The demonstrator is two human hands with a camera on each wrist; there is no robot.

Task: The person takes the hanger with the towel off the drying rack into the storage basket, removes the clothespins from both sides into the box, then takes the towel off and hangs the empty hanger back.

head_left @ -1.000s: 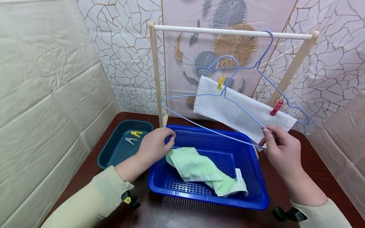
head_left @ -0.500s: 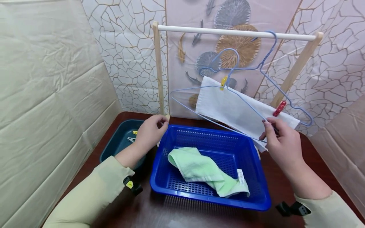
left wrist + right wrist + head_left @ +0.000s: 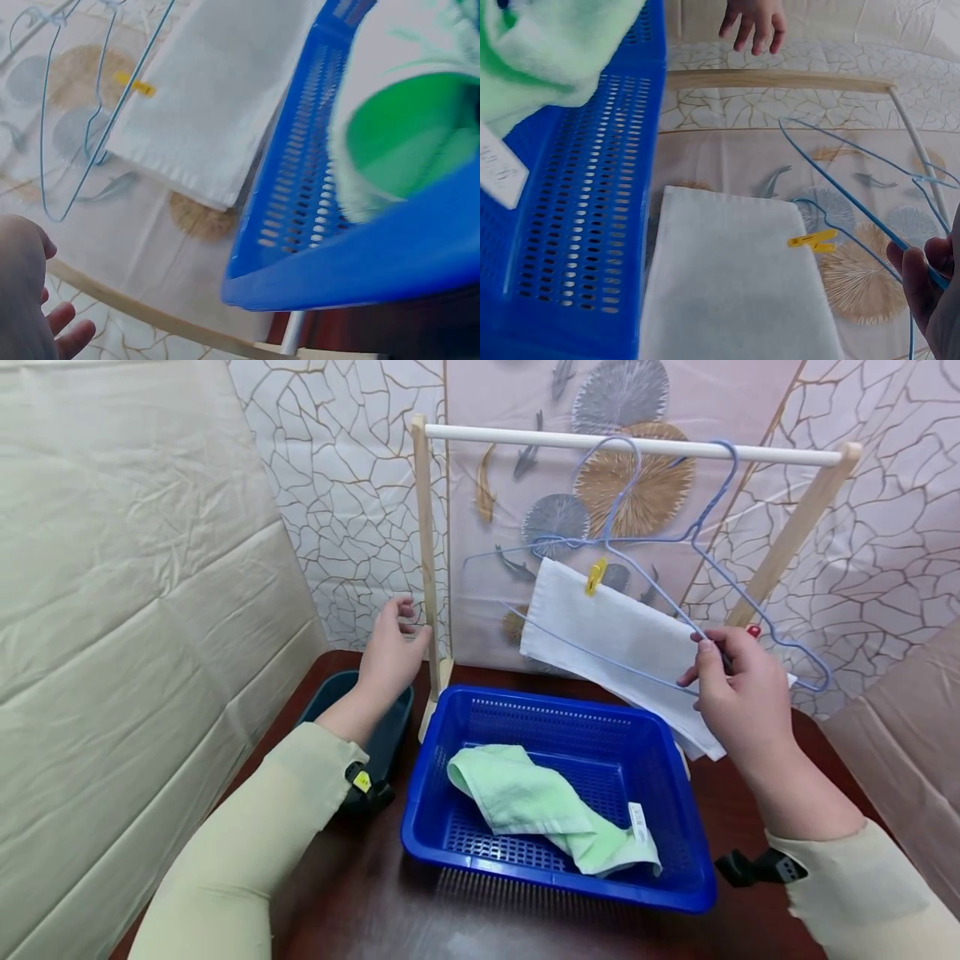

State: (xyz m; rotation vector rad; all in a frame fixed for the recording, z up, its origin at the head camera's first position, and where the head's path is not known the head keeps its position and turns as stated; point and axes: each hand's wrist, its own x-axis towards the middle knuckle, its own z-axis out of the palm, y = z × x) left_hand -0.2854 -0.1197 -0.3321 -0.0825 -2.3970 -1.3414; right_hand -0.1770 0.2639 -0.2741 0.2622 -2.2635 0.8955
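Observation:
My right hand (image 3: 738, 693) pinches the right corner of a blue wire hanger (image 3: 651, 582). The hanger's hook is level with the white rod (image 3: 510, 436) of a wooden rack; I cannot tell whether it rests on it. A second blue hanger (image 3: 733, 579) hangs from the rod, with a white towel (image 3: 585, 622) clipped to it by a yellow clothespin (image 3: 596, 576). A red clothespin (image 3: 753, 630) is mostly hidden behind my right hand. My left hand (image 3: 392, 647), fingers loosely bent, holds nothing beside the rack's left post (image 3: 425, 527).
A blue plastic basket (image 3: 686, 827) stands in front of the rack with a light green towel (image 3: 525, 793) inside. The dark green tray (image 3: 390, 735) at left is partly covered by my left arm. Fabric walls enclose the table (image 3: 420, 918).
My right hand has raised the held hanger, bringing its hook up to the rod. My left hand has moved away from above the basket and tray, up beside the left post.

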